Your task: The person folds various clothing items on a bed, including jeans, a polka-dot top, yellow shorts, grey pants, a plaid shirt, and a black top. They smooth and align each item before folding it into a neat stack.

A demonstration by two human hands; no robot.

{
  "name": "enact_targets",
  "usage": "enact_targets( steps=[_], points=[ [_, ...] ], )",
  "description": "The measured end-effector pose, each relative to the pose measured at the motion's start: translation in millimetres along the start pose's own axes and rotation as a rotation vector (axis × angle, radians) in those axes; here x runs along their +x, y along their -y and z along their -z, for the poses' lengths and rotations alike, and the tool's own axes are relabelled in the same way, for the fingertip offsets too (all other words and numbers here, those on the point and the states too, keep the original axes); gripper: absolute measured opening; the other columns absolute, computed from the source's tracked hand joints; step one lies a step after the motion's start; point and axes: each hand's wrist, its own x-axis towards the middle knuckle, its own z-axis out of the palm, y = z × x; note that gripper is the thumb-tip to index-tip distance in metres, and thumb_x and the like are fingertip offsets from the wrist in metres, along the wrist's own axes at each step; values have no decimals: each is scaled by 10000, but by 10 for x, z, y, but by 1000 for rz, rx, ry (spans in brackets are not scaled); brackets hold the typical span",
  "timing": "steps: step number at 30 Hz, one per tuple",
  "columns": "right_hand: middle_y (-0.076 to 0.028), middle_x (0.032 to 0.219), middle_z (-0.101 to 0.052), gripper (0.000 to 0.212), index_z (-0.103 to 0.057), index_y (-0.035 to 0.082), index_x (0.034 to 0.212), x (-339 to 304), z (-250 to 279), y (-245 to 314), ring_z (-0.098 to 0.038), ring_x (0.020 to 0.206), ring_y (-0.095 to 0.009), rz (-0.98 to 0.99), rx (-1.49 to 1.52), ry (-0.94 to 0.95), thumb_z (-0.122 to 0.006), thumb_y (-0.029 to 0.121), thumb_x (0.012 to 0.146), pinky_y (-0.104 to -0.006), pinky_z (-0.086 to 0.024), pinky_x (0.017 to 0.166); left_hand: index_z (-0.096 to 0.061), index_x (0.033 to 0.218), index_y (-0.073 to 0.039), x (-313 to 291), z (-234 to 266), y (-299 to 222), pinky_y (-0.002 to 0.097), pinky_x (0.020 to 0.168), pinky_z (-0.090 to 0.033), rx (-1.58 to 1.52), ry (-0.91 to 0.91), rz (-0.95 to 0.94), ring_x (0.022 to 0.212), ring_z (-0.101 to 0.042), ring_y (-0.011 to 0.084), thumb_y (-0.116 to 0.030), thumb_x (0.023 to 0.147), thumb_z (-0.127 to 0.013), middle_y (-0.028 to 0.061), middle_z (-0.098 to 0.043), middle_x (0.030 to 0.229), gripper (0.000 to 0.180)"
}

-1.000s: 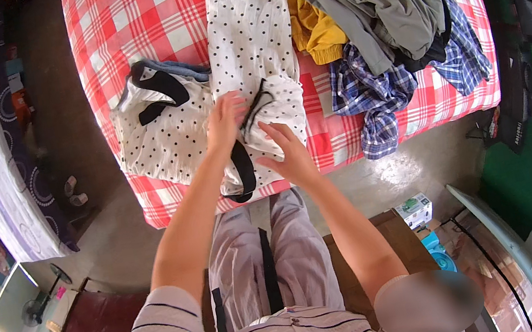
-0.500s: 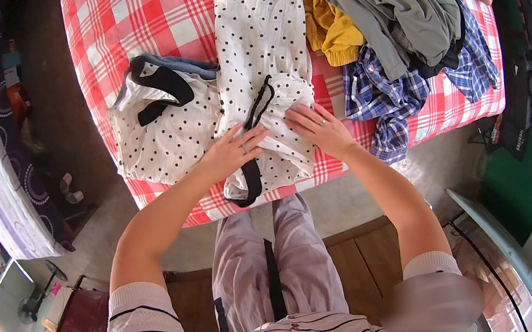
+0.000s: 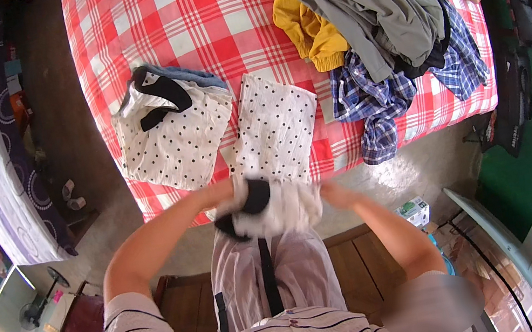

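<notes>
Garment (image 3: 277, 128), we judged, was light and limp, best held by both edges. Left hand (image 3: 224, 192) and right hand (image 3: 336, 195) gripped its near end.

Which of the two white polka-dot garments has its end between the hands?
The right-hand garment: its blurred near end is between left hand and right hand. The other garment lies further left, a curled black band on top.
</notes>
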Motion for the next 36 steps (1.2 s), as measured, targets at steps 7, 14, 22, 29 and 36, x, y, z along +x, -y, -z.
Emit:
enact_targets(
  steps=[7,14,22,29,36],
  points=[
    [-20,986,-619,352,-555,39,1149,391,5,278,-568,825,-95,-61,741,-669,-612,284,903,-250,-474,721,-427,1304,3,228,-193,-507,402,946,-420,483,-1048,-225,1145,-516,364,-495,805,-645,249,-542,1224,738],
    [-98,1079,-629,466,-501,-42,1201,553,-48,485,-615,891,-170,77,866,-574,-699,84,798,-270,-488,776,-427,1298,18,474,-173,-25,402,833,-488,198,-1065,-279,960,-623,317,-390,655,-812,217,-607,1121,853],
    [-111,1171,-603,562,-452,22,1288,-367,-198,2019,-607,1041,-225,311,957,-365,-678,-4,774,-364,-511,878,-568,1154,49,-1215,-446,-1369,349,761,-519,325,-932,-401,858,-637,174,-300,735,-781,116,-669,989,585],
    [-107,1040,-633,668,-324,68,1364,901,-947,2348,-617,960,-224,541,589,-469,-654,1,787,-363,-489,840,-378,1382,-65,-2154,-22,-1560,464,978,-395,725,-1286,-40,1198,-468,264,-217,742,-765,170,-487,1293,763],
    [-144,874,-627,618,-399,51,1289,1492,-1323,2077,-645,803,-309,249,208,-672,-680,74,739,-390,-508,727,-132,1498,-272,-1200,159,-657,711,1037,-79,1236,-1316,-30,1410,37,433,-529,663,-758,113,30,1561,1075]
  ],
)
